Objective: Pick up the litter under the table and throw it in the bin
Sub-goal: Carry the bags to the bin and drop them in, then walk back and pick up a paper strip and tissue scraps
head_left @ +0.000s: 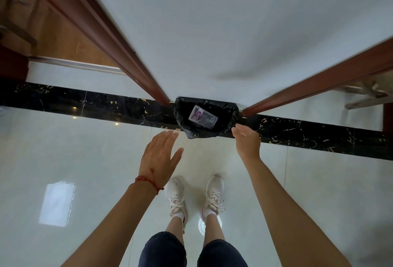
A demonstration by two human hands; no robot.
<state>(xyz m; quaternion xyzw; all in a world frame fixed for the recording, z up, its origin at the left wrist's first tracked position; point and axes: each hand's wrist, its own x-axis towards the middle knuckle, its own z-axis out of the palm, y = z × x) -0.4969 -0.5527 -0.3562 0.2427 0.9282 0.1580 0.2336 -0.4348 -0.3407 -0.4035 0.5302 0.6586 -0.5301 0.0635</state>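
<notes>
A small bin lined with a black plastic bag (225, 126) stands on the floor against the white wall, straight ahead of my feet. Inside it lies a flat purple and dark packet (203, 116). My left hand (160, 157) hovers open, fingers spread, just left of and in front of the bin, holding nothing. A red bead bracelet circles that wrist. My right hand (247, 142) is open too, with its fingertips at the bin's right rim, and nothing shows in it.
A black marble strip (85, 103) runs across the pale glossy tile floor under the bin. Reddish wooden door frames (119, 47) flank the wall on both sides. My white trainers (176, 196) stand close behind the bin. Wooden furniture legs (365, 94) show at far right.
</notes>
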